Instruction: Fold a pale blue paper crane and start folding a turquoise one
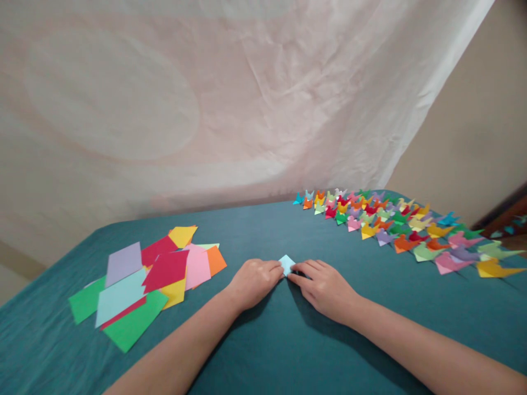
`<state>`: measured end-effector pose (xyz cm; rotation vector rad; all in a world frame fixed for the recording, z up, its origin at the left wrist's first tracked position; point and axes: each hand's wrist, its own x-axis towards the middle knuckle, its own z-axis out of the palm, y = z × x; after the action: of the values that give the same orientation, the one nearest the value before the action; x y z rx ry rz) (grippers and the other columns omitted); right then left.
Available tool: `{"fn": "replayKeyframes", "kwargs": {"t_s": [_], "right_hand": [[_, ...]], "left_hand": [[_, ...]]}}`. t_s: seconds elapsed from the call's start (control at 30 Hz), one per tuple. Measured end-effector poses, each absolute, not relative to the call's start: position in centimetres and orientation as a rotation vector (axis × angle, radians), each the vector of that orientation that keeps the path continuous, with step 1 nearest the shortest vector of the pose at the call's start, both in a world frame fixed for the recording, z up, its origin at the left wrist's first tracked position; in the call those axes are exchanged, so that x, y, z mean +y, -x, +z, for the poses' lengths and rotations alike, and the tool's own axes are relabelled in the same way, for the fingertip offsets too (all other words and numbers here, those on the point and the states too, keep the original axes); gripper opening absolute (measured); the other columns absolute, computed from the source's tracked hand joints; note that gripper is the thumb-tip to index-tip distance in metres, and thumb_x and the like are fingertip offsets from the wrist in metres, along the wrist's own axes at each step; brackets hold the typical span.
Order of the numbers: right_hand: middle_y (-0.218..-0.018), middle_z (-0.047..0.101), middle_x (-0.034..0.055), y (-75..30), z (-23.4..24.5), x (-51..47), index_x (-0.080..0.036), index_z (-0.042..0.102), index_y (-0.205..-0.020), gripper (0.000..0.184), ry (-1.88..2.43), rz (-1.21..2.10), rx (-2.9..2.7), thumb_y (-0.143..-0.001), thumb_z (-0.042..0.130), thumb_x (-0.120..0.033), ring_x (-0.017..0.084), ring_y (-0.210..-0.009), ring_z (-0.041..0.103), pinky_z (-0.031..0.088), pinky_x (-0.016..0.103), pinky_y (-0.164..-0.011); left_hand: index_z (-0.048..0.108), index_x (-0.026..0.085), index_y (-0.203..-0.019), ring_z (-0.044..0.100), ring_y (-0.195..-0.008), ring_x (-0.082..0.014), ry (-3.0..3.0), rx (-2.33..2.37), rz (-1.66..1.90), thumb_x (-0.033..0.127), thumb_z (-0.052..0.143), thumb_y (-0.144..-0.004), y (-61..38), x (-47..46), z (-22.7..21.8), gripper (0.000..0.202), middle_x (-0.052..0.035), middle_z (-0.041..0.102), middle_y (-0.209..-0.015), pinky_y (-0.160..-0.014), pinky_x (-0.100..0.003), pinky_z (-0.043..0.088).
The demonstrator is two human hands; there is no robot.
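Note:
A small pale blue folded paper (286,263) lies on the teal tablecloth (263,340) near the table's middle. My left hand (254,281) is curled, its fingertips pressing the paper's left edge. My right hand (323,285) lies on the cloth to the right, fingers close together and pinching the paper's lower right edge. Most of the paper is hidden under the fingers of both hands.
A loose pile of coloured paper squares (148,280) lies at the left. Several rows of folded paper birds (395,225) in many colours fill the right side, reaching the table's right edge. A creased white sheet (206,99) hangs behind the table.

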<state>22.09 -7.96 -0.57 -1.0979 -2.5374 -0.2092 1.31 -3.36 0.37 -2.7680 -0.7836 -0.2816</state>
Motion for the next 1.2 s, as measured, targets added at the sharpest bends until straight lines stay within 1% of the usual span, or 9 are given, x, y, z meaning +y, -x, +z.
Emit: {"fn": "replayKeyframes", "kwargs": {"t_s": [0.1, 0.4, 0.57, 0.67, 0.73, 0.87, 1.1, 1.2], "right_hand": [[-0.106, 0.063, 0.0079, -22.09, -0.64, -7.92, -0.019, 0.063, -0.107, 0.027, 1.116, -0.190, -2.514, -0.086, 0.048, -0.012, 0.021, -0.093, 0.055, 0.043, 0.035, -0.080], [-0.100, 0.064, 0.0078, -21.89, -0.82, -7.87, -0.017, 0.064, -0.102, 0.021, 1.132, -0.050, -2.405, -0.088, 0.048, -0.014, 0.019, -0.092, 0.055, 0.044, 0.034, -0.079], [-0.099, 0.063, 0.0077, -21.75, -0.71, -7.82, -0.016, 0.062, -0.099, 0.017, 1.173, 0.087, -2.341, -0.089, 0.049, -0.019, 0.020, -0.092, 0.055, 0.046, 0.036, -0.081], [-0.099, 0.063, 0.0080, -21.80, -0.83, -7.70, -0.017, 0.062, -0.099, 0.017, 1.166, 0.104, -2.326, -0.089, 0.050, -0.022, 0.020, -0.091, 0.055, 0.047, 0.036, -0.082], [-0.102, 0.062, 0.0086, -21.81, -0.96, -7.66, -0.017, 0.062, -0.102, 0.018, 1.157, 0.098, -2.331, -0.089, 0.050, -0.023, 0.020, -0.093, 0.055, 0.047, 0.036, -0.083], [-0.115, 0.058, 0.0102, -21.80, -1.14, -7.68, -0.017, 0.061, -0.109, 0.024, 1.151, 0.075, -2.367, -0.089, 0.051, -0.024, 0.022, -0.102, 0.052, 0.045, 0.039, -0.088], [-0.124, 0.054, 0.0114, -21.67, -1.08, -7.66, -0.019, 0.062, -0.108, 0.024, 1.212, 0.041, -2.374, -0.088, 0.052, -0.027, 0.025, -0.112, 0.046, 0.043, 0.043, -0.091], [-0.128, 0.052, 0.0128, -21.60, -1.08, -7.69, -0.019, 0.062, -0.108, 0.025, 1.250, 0.010, -2.385, -0.089, 0.051, -0.029, 0.027, -0.114, 0.044, 0.043, 0.045, -0.090]], "left_hand": [[0.062, 0.017, -0.095, 0.065, -0.076, -0.0170, 2.765, -0.780, -0.312, 0.028, 0.042, -0.093, -1.36, -3.40, 0.29, 0.022, -0.0050, 0.068, -0.089, -0.066, -0.027, 0.050], [0.061, 0.018, -0.097, 0.064, -0.075, -0.0168, 2.773, -0.820, -0.296, 0.028, 0.042, -0.093, -1.37, -3.51, 0.31, 0.022, -0.0043, 0.067, -0.089, -0.065, -0.028, 0.050], [0.061, 0.019, -0.098, 0.064, -0.077, -0.0164, 2.789, -0.876, -0.319, 0.028, 0.040, -0.094, -1.36, -3.62, 0.38, 0.023, -0.0043, 0.067, -0.091, -0.067, -0.027, 0.049], [0.061, 0.019, -0.098, 0.064, -0.077, -0.0155, 2.802, -0.893, -0.363, 0.028, 0.040, -0.094, -1.33, -3.58, 0.37, 0.024, -0.0047, 0.067, -0.091, -0.067, -0.026, 0.049], [0.061, 0.019, -0.099, 0.064, -0.078, -0.0151, 2.814, -0.903, -0.395, 0.028, 0.040, -0.094, -1.29, -3.50, 0.29, 0.023, -0.0046, 0.067, -0.092, -0.068, -0.026, 0.048], [0.061, 0.020, -0.102, 0.064, -0.081, -0.0151, 2.835, -0.944, -0.438, 0.029, 0.042, -0.093, -1.24, -3.41, 0.08, 0.023, -0.0040, 0.067, -0.095, -0.070, -0.026, 0.049], [0.061, 0.021, -0.100, 0.064, -0.083, -0.0162, 2.821, -1.053, -0.480, 0.030, 0.042, -0.093, -1.66, -3.63, 0.05, 0.022, -0.0032, 0.067, -0.096, -0.072, -0.028, 0.049], [0.061, 0.019, -0.100, 0.063, -0.085, -0.0168, 2.808, -1.056, -0.503, 0.029, 0.043, -0.092, -1.98, -3.56, 0.21, 0.022, -0.0043, 0.066, -0.097, -0.074, -0.029, 0.049]]}}
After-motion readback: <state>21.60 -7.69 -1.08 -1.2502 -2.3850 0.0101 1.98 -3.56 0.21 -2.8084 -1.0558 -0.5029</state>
